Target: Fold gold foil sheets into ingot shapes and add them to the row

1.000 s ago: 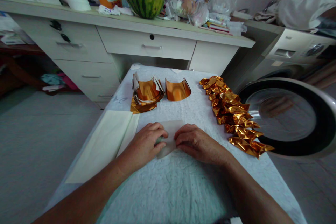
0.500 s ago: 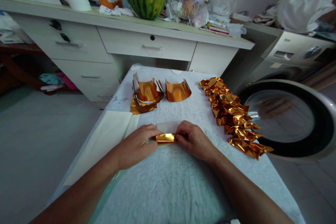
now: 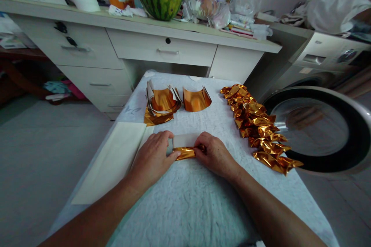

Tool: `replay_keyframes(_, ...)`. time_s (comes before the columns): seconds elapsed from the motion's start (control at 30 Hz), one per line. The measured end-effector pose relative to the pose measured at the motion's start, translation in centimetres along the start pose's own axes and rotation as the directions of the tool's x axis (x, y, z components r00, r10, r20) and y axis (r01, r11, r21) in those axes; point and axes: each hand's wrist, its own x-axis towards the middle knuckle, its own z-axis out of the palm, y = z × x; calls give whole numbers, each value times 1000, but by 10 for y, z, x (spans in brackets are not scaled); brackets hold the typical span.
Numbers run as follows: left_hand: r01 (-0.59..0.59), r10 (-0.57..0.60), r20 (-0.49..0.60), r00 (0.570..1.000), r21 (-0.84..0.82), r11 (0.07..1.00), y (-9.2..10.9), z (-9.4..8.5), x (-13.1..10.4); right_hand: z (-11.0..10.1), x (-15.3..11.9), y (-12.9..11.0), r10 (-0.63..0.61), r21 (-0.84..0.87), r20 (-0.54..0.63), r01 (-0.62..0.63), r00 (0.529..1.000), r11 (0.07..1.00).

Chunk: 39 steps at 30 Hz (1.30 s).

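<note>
A strip of gold foil paper (image 3: 185,153), folded lengthwise, lies across the middle of the cloth-covered table. My right hand (image 3: 213,151) is closed in a pinch on its right end, where the foil looks crumpled. At the other end, my left hand (image 3: 155,153) presses its thumb onto the foil, with its forefinger raised beside a pale sheet (image 3: 184,140). That pale sheet lies flat just behind the strip. The undersides of both hands' fingers are hidden.
Curled gold foil sheets (image 3: 162,101) are stacked at the back left, beside one curved sheet (image 3: 197,100). A row of twisted foil pieces (image 3: 255,119) runs down the right. White paper (image 3: 113,162) lies left. An open washing machine door (image 3: 315,129) adjoins the right edge.
My left hand has shifted its grip: the thumb has moved onto the foil's front and the forefinger has lifted away. The strip's left end is narrower and more creased. My right hand keeps its pinch.
</note>
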Motion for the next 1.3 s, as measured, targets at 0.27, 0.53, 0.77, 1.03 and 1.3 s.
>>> replay_keyframes(0.27, -25, 34, -54, 998, 153, 988, 0, 0, 1, 0, 0, -1, 22, -14, -7, -22, 1000, 1000)
replay_keyframes(0.53, 38, -36, -32, 999, 84, 996, 7, -1, 3, 2, 1, 0, 9, -22, -18, -10, 1000, 1000)
replay_keyframes(0.77, 65, -64, -25, 998, 43, 997, 9, 0, 5, 1, 0, 0, 8, -19, 3, -8, 1000, 1000)
replay_keyframes(1.03, 39, -38, -13, 999, 35, 999, 8, -2, 4, 1, 0, -1, 25, -26, 7, -25, 1000, 999)
replay_keyframes(1.3, 34, -33, -21, 999, 55, 998, 9, -1, 3, -1, 1, -6, 71, -48, 3, -70, 998, 996)
